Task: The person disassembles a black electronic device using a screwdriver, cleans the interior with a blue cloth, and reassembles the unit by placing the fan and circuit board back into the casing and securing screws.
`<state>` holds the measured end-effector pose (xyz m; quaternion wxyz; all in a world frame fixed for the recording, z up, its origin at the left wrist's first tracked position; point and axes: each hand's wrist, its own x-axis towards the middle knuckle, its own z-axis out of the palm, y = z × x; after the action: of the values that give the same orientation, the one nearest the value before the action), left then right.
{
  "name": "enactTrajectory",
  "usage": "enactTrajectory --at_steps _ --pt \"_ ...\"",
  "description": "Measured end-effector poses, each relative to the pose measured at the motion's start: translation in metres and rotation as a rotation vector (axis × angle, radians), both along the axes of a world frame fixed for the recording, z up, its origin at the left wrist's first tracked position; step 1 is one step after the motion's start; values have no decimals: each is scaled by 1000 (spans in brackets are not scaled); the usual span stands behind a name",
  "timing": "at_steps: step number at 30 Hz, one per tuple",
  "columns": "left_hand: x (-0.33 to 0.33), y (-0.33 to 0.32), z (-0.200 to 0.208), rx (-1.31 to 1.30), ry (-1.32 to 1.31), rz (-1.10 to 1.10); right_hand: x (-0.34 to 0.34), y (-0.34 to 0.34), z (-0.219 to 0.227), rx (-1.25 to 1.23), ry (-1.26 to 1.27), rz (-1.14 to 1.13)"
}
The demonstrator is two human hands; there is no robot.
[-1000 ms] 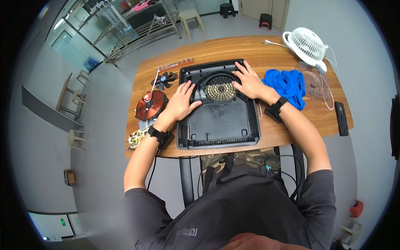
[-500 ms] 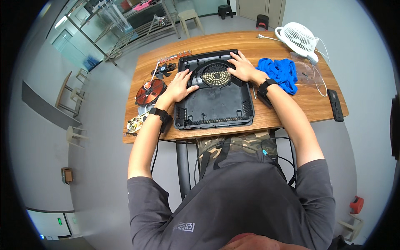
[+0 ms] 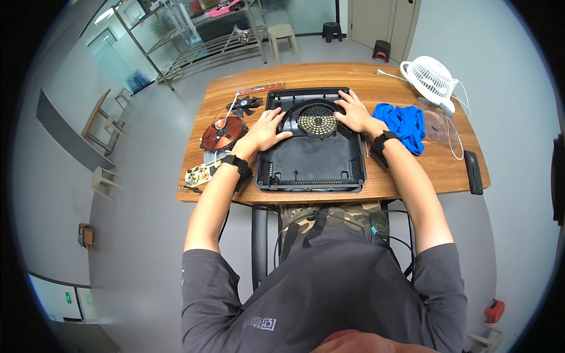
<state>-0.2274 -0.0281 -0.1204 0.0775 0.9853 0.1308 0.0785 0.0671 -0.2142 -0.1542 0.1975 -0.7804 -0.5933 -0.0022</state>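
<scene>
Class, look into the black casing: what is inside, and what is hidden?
Inside the black casing shows a round grille near its far end. The left hand and right hand cover parts of the sides; whatever lies beneath them is hidden.

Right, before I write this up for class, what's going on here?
A person's left hand and right hand rest with spread fingers on a shallow, rectangular black plastic housing, one on each side of its round grille. The housing lies on a brown wooden table. To its left are a round copper-coloured coil, a black-bladed fan and a pale circuit board; to its right, a crumpled blue cloth and a round-caged white fan.
</scene>
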Motion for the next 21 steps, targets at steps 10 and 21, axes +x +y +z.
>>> enactTrajectory --at_steps 10,21 --pt "1 2 -1 -8 6 16 -1 1 3 -1 17 13" --pt "0 4 -5 -2 7 23 -5 -1 4 45 48 15"
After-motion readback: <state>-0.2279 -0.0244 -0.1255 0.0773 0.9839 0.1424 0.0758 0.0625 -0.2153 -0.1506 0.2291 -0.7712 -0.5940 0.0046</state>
